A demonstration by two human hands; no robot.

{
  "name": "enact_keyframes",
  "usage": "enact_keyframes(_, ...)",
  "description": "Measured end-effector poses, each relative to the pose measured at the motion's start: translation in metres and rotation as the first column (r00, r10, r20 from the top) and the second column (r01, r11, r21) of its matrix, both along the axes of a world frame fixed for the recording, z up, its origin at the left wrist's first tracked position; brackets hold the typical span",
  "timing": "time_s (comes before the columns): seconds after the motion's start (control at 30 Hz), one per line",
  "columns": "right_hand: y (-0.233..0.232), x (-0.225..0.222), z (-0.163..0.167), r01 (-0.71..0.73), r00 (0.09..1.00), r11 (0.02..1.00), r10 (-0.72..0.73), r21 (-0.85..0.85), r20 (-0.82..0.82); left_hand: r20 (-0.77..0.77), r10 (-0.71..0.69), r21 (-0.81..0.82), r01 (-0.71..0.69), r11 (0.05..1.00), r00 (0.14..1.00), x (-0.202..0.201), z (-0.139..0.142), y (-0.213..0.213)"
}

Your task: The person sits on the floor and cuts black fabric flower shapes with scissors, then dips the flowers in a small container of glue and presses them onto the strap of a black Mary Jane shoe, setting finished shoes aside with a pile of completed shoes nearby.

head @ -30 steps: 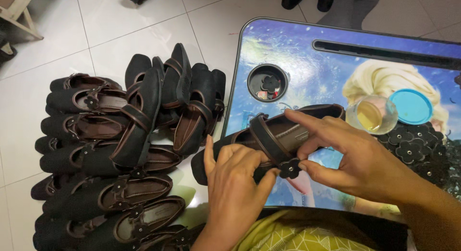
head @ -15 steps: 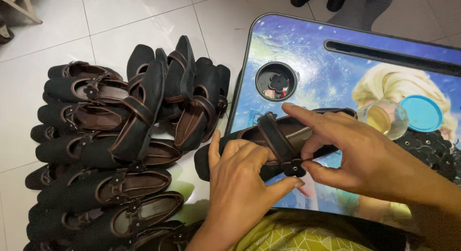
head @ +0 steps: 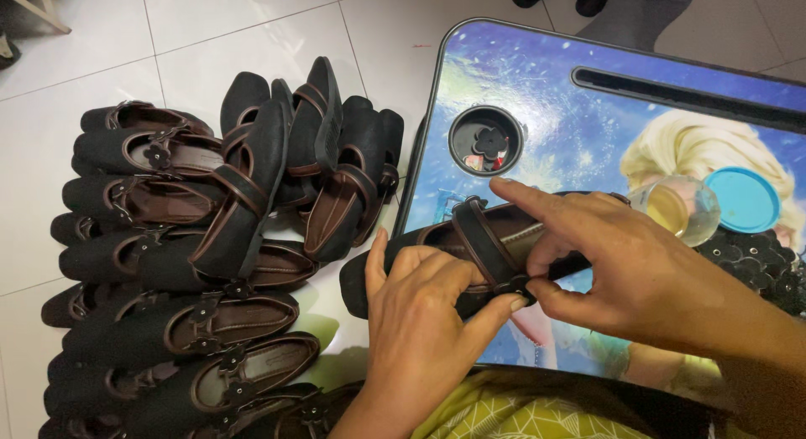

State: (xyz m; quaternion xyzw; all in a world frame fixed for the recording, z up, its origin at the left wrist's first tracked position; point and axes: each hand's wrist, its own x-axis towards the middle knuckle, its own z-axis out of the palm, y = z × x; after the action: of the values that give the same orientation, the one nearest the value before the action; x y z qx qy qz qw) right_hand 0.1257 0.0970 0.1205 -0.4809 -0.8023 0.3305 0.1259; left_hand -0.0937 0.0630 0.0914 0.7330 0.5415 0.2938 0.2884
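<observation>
Pinching the end of the strap (head: 487, 242), both hands work on one black shoe (head: 395, 275). The left hand (head: 420, 321) has its thumb pressed on the strap's end, and its curled fingers rest on the side of the shoe. The right hand (head: 638, 271) grips the same spot from the other side with thumb and finger, and its pointing finger lies flat across the top of the shoe. Both hands are closed on the shoe, not wide open.

The shoe lies on its side on the edge of a blue picture table (head: 588, 112). Its toe sticks out past the table's left rim, on the left of the grip, and its heel is hidden under the right hand.

Some things could go wrong, I think. The strap end is small, so it could slip out from between the fingertips. The shoe hangs over the edge, so a hard push could tip it off onto the pile of shoes (head: 193, 263) on the white floor (head: 84, 61). A clear jar (head: 680, 208) lies on its side just beside the right hand, near its blue lid (head: 743, 200), and a bump could roll it. Little black flowers (head: 764, 263) sit near the right wrist, and one more lies in the round cup hole (head: 485, 141).
</observation>
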Motion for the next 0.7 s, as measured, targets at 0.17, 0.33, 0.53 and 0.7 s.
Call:
enact_keyframes(0.17, -0.002, -0.002, -0.002, 0.003, 1.000, 1.000, -0.003, 0.016, -0.008, -0.005, 0.011, -0.004, -0.011, 1.000, 1.000, 0.000, 0.000, 0.000)
enact_keyframes(0.33, -0.004, -0.001, -0.003, 0.032, 0.999, 0.999, -0.032, 0.004, -0.028, -0.011, 0.019, 0.009, -0.019, 1.000, 1.000, 0.001, 0.000, -0.001)
enact_keyframes(0.53, -0.005, 0.003, -0.005, 0.078, 0.997, 0.996, -0.078, -0.047, -0.016, -0.017, 0.016, 0.016, -0.016, 1.000, 1.000, 0.000, -0.003, -0.003)
enact_keyframes(0.7, -0.011, 0.007, -0.011, 0.054, 0.998, 0.998, -0.054, -0.022, -0.010, -0.045, 0.005, 0.076, -0.002, 0.997, 0.999, -0.001, -0.012, -0.011)
